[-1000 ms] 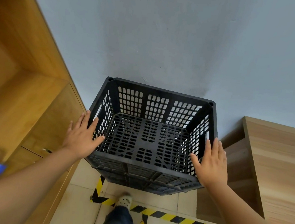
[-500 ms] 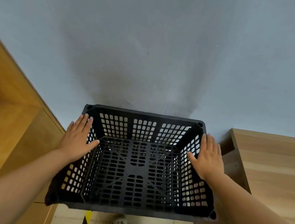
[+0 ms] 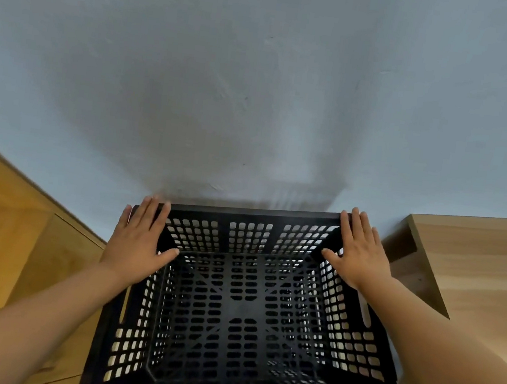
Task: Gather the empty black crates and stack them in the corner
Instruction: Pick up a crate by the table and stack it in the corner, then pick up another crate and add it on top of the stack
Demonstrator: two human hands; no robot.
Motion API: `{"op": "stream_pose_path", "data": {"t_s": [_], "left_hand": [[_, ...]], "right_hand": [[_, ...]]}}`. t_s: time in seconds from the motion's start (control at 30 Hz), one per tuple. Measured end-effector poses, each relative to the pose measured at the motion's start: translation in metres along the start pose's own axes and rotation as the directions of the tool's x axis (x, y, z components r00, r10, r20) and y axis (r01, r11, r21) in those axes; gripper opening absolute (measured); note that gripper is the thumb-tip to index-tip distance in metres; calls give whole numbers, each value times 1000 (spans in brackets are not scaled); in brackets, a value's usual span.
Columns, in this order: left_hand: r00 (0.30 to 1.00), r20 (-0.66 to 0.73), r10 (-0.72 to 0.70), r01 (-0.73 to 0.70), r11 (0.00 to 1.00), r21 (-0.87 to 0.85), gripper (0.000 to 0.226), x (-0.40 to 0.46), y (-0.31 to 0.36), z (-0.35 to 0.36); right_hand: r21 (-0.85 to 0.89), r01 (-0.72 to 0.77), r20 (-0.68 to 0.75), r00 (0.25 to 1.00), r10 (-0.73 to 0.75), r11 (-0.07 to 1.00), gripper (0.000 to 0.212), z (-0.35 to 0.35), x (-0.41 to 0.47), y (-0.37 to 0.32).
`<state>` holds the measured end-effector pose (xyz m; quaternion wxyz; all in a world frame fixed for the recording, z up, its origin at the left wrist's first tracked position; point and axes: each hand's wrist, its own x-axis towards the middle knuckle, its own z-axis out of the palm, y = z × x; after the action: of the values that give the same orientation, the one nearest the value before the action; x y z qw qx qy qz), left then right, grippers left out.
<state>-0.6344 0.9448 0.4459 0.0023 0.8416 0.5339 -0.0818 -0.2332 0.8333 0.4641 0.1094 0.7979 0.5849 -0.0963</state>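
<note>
Crate (image 3: 240, 311) between cabinet (image 3: 23, 259) and tabletop (image 3: 484, 277), against wall (image 3: 259, 81).

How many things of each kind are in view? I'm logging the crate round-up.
Black crate: 1
Hands: 2, left hand and right hand
Wooden furniture: 2, cabinet and table
Total: 5

Empty black crate (image 3: 240, 317), apparently against wall
</note>
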Motion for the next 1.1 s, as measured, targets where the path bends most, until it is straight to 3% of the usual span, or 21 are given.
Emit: {"op": "stream_pose_path", "data": {"t_s": [0.1,0.2,0.43,0.6,0.7,0.83,1.1], "left_hand": [[1000,10,10,-11,1000,14,89,0,5,-5],[992,-37,121,-122,992,-30,85,5,27,-17],[933,-113,343,-358,917,-173,78,20,145,-60],[847,-135,513,-529,796,-293,74,9,228,-77],[781,-163,603,-618,709,-339,72,-4,272,-78],[685,-160,710,-706,594,-386,72,-31,328,-78],[459,-124,880,-848,392,-357,74,-130,418,-87]], "right_hand": [[42,-6,28,1000,5,999,90,-6,0,0],[107,-45,49,998,40,993,90,-13,-9,-1],[287,-197,1,979,205,937,92,-6,-77,8],[329,-328,-2,937,348,886,87,8,-141,30],[354,-438,18,887,462,826,82,21,-183,45],[467,-585,83,776,626,663,73,36,-244,65],[558,-713,127,579,806,425,67,65,-377,88]]}}
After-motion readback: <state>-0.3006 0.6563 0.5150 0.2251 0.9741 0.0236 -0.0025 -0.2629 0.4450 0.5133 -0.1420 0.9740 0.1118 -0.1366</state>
